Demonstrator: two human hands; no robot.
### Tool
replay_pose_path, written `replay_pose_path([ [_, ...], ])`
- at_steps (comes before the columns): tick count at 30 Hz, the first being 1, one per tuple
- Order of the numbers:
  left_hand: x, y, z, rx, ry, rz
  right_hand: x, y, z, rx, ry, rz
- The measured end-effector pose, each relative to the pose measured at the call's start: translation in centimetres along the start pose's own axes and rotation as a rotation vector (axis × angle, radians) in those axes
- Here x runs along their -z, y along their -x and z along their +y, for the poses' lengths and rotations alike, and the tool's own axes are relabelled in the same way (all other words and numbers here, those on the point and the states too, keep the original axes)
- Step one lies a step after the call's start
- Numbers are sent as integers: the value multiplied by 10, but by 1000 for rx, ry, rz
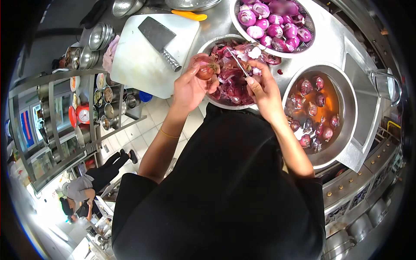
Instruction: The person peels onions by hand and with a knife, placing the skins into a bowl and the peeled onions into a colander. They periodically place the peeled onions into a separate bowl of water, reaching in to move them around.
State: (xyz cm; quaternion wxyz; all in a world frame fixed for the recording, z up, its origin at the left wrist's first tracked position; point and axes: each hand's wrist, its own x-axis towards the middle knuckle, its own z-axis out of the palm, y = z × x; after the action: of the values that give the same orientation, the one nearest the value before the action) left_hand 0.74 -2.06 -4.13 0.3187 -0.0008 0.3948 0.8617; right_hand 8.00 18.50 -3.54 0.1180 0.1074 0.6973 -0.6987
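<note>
My left hand (189,89) is closed around a red onion (205,69) with brownish skin still on it. In my right hand (265,89) is a small knife (236,61), its thin blade pointing up and to the left. Both hands are over a metal bowl (211,44) heaped with purple onion skins (232,82). The blade and the onion are apart. Beyond the bowl, a perforated colander (313,22) holds peeled red onions (275,30). To the right, unpeeled onions (306,87) float in brownish water in a large metal basin (352,115).
A cleaver (157,34) lies on a white cutting board (130,65) at left, near an orange-handled tool (189,15). A sink (362,86) borders the basin on the right. At lower left another person (82,186) stands beyond a metal shelf rack (52,115).
</note>
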Motion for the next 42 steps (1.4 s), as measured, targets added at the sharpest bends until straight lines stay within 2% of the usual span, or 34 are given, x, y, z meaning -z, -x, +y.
replay_pose_path([
  [2, -7, -2, -6, -63, -63, 6, -14, 8, -4, 181, -7, 128],
  [6, -20, -6, -15, -131, -159, 84, -18, 3, 3, 201, 56, 58],
  [8, -16, -9, -18, -186, -308, 133, -16, 2, 3, 70, -35, 107],
  [11, -17, -8, -17, -201, -356, 89, -14, 13, -5, 133, -72, 106],
  [12, -19, -9, -18, -193, -353, 86, -16, 15, -6, 186, -120, 62],
  [14, -24, -10, -19, -282, -358, 96, -17, 18, -16, 127, -209, -47],
  [16, -29, -11, -20, -288, -343, 78, -19, 15, -19, 77, -232, -114],
  [19, -26, -10, -20, -283, -328, 29, -14, 7, -11, 21, -359, -94],
  [21, -25, -7, -20, -266, -321, -1, -15, 3, -3, -26, -451, 75],
  [24, -28, -7, -18, -234, -338, 7, -11, 12, -11, 39, -379, 77],
  [26, -30, -9, -19, -239, -351, 29, -14, 18, -13, 112, -148, 12],
  [29, -36, -10, -19, -239, -311, 51, -17, 18, -13, 160, 28, 43],
  [33, -37, -8, -20, -244, -305, 71, -18, 19, -15, 155, -4, 35],
  [37, -37, -7, -21, -281, -493, 74, -19, 17, -10, 123, -21, 13],
  [39, -34, -6, -24, -320, -573, 68, -25, 18, -13, -33, -300, -7],
  [41, -29, -4, -28, -421, -932, 110, -26, 16, -18, -42, -343, -10],
  [42, -30, -6, -28, -434, -903, 111, -26, 13, -19, -47, -385, -11],
])
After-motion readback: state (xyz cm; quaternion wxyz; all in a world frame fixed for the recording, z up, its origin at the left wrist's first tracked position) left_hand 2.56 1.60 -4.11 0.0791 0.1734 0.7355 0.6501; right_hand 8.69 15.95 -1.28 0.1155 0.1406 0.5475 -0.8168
